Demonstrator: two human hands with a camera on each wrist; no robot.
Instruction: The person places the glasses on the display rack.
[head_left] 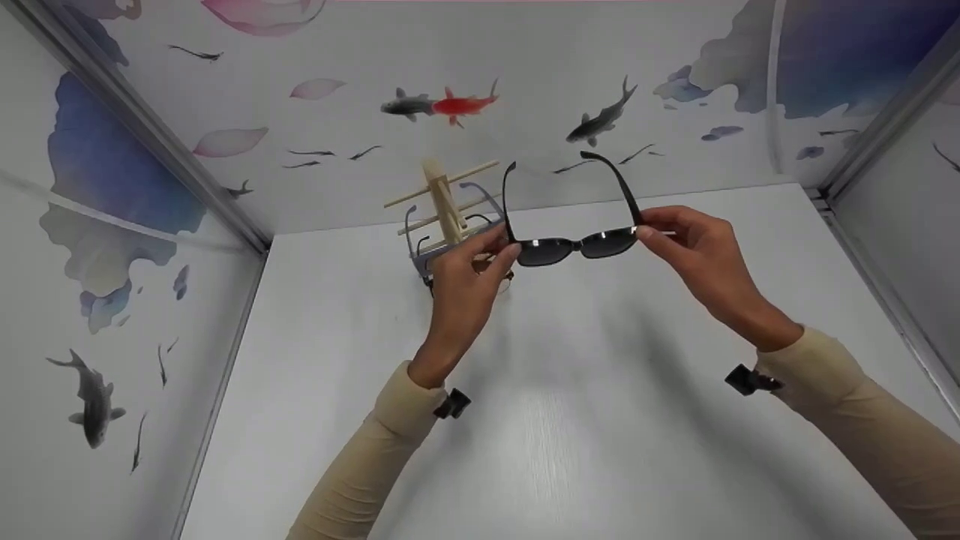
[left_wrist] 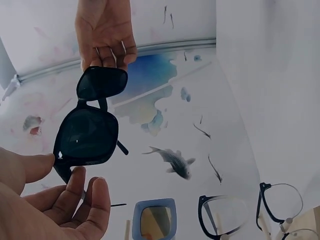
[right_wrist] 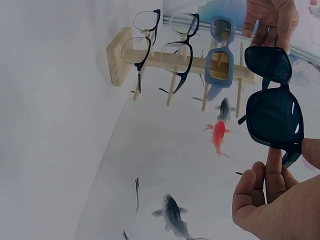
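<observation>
Black sunglasses with dark lenses (head_left: 545, 253) are held up above the white table, their temples unfolded and pointing away from me. My left hand (head_left: 466, 285) pinches the left end of the frame between thumb and fingers. At the opposite end, my right hand (head_left: 705, 259) pinches the hinge corner the same way. Behind my left hand stands a wooden eyewear rack (head_left: 444, 206), its lower part partly hidden by that hand. Blue-framed glasses (right_wrist: 220, 65) hang on the rack, seen fully in the right wrist view. Beside them are two pairs of dark-rimmed clear glasses (right_wrist: 183, 70) (right_wrist: 142, 60).
The white tabletop (head_left: 547, 442) spreads beneath both hands. Panels printed with fish and petals close it in at the back (head_left: 525, 45) and on the left (head_left: 45, 285); another panel (head_left: 892, 217) stands on the right. The rack is near the table's back edge.
</observation>
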